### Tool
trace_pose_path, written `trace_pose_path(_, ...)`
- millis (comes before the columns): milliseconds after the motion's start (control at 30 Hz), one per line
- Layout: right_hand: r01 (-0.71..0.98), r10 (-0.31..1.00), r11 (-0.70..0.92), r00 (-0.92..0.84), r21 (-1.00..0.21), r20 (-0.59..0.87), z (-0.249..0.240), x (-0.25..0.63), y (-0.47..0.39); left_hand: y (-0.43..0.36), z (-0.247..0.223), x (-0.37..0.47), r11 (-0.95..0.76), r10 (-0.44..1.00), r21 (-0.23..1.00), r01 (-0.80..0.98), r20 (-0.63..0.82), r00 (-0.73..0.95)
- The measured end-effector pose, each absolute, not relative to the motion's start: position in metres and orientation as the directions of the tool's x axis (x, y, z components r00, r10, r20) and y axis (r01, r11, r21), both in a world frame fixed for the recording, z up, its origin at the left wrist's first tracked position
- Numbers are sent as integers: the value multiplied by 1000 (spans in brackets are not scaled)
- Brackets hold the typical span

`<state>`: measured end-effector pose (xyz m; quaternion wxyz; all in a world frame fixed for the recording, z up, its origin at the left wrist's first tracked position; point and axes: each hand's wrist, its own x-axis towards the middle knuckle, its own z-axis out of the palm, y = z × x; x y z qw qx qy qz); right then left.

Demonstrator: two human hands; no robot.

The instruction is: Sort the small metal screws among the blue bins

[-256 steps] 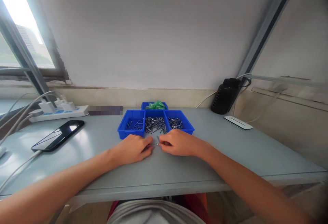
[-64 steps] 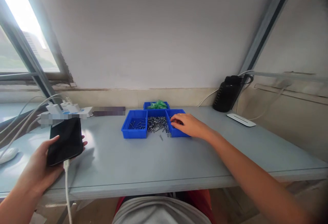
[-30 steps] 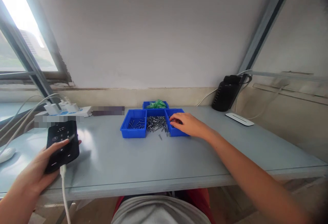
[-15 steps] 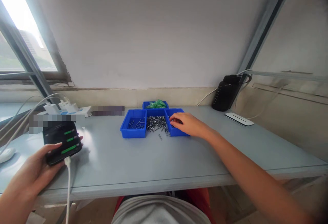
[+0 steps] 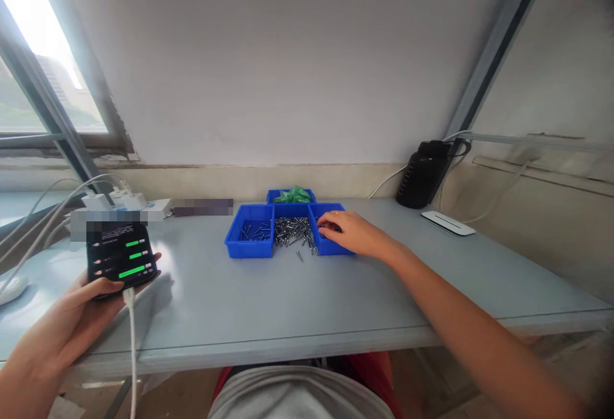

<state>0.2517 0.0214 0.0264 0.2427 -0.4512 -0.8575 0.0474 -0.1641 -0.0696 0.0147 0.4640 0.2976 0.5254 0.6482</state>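
Observation:
My left hand (image 5: 89, 307) is wrapped round a smartphone (image 5: 122, 259) whose dark screen shows several green bars; the thumb lies on its lower edge. A white charging cable (image 5: 133, 355) is plugged into the phone's bottom end. My right hand (image 5: 348, 230) rests at the right blue bin (image 5: 330, 249), its fingers curled down inside; what they hold, if anything, is hidden. Between the right bin and the left blue bin (image 5: 249, 249) lies a pile of metal screws (image 5: 292, 230). More screws are in the left bin, and one loose screw (image 5: 300, 256) lies in front.
Behind the pile stands a third blue bin (image 5: 273, 196) with green plastic (image 5: 295, 194) in it. A black bottle (image 5: 422, 176) and a flat white device (image 5: 448, 222) are at the right. A power strip (image 5: 156, 206) with plugs and cables sits at the back left, near a white mouse (image 5: 13, 289).
The phone has shifted slightly right and its screen now faces me more squarely, with text readable as lines. My left thumb has slid down to its lower edge. My right hand has stayed put.

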Motion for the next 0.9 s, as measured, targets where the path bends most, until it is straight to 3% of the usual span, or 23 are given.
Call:
trace_pose_path(133, 759, 796, 586, -475, -282, 376, 30, 252, 18, -70, 26, -151, 47, 792, 945, -324, -232, -564)
trace_pose_path(200, 765, 804, 578, -474, -284, 359, 31, 251, 17, -70, 32, -146, 37, 848, 929, -367, -224, -480)
trace_pose_path(367, 764, 803, 579, -474, -283, 363, 30, 252, 17, -70, 31, -146, -89, 887, 916, -390, -106, -450)
trace_pose_path(567, 759, 793, 589, -479, -277, 377, 27, 253, 21, -71, 26, -151, -70, 908, 931, -359, -90, -410)
trace_pose_path(900, 752, 797, 587, -475, -298, 372, 26, 253, 23, -69, 29, -153, -100, 865, 929, -355, -95, -492)
